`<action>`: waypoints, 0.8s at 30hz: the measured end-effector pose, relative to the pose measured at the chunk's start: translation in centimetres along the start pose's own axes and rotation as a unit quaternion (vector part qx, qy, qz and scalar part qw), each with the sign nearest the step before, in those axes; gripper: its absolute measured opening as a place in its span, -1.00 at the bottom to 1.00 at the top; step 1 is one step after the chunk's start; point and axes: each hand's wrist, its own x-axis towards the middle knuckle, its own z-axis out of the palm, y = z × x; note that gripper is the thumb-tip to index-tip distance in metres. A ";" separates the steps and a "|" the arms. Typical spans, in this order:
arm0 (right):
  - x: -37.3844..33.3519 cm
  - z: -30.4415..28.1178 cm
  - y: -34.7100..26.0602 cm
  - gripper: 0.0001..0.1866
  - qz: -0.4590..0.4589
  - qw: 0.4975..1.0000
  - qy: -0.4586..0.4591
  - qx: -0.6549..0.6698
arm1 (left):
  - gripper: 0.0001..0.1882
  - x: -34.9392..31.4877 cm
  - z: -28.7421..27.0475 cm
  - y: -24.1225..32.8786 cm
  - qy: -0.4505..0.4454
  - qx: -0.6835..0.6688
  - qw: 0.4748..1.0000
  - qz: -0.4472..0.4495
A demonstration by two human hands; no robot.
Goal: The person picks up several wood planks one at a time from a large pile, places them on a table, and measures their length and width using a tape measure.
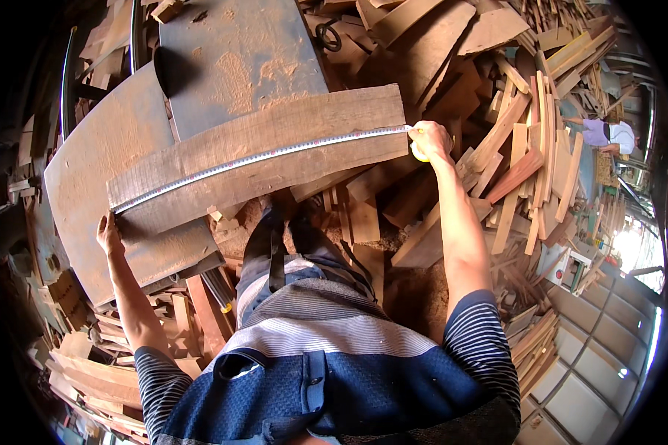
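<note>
1. A long wooden board lies in front of the person, its long axis slanting across the view from lower left to upper right, with one long edge facing the body

2. The left part of the board rests on a grey metal table dusted with sawdust; the right part reaches out past the table's edge

3. A tape measure is drawn out along the board's face, its pale strip running roughly lengthwise from the left end to the right end

4. The left hand is at the board's left end, fingers bent in by the strip's tip (whether they pinch it or only press it there, I cannot tell)

5. The right hand is closed around the yellow case of the tape measure, just beyond the board's right end

6. So the board lies between the hands: to the right of the left hand and to the left of the right hand, each hand nearer to its own end, with the strip joining them

7. Loose wood strips are piled to the right, and another person is well apart in the background
</note>
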 end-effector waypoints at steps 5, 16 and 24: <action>0.1 -0.1 -0.6 -0.75 -0.028 0.999 -0.017 -0.004 | -0.82 0.5 -1.1 -0.6 0.016 0.018 1.000 -0.018; 1.1 -0.4 1.3 -0.70 0.000 0.997 -0.028 0.076 | -0.73 -0.4 0.8 0.8 0.015 0.117 0.993 -0.017; 1.0 1.5 2.5 -0.65 -0.018 0.998 -0.025 0.051 | -0.66 -2.9 3.6 2.7 0.047 0.120 0.992 0.011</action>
